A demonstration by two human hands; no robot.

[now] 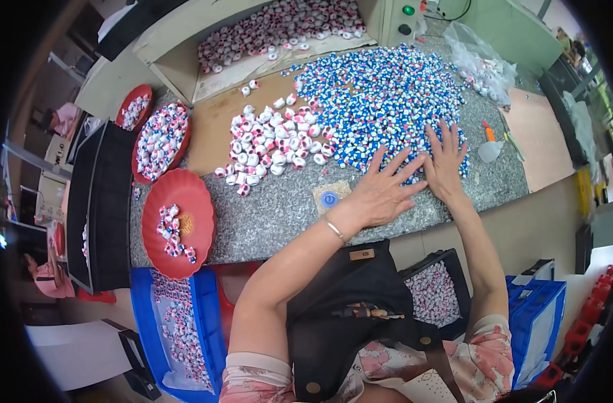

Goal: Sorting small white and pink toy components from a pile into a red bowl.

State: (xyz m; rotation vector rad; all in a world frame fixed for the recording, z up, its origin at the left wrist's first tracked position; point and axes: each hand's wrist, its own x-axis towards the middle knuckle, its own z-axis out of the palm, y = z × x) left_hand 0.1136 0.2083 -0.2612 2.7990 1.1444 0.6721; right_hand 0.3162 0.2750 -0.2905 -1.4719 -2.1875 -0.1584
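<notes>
My left hand [385, 193] lies with fingers spread at the near edge of a wide heap of small blue and white pieces [380, 94]. Beside it, fingers stretched over the heap's right near edge, is my right hand [444, 164]. Both hands are open, and neither grips a piece. The hands almost touch at the left fingertips. Left of the heap lies a looser pile of larger white and pink pieces [273, 141]. A small blue round part [329, 199] rests on a tan pad [343, 191] close to my left wrist.
A red scalloped bowl [199, 235] holding several pieces overhangs the table's left front edge. Fuller red bowls [185, 138] stand behind it. A shelf [232, 84] of pieces is at the back. An orange-handled tool [488, 131] lies right. Blue crates [209, 322] flank me below.
</notes>
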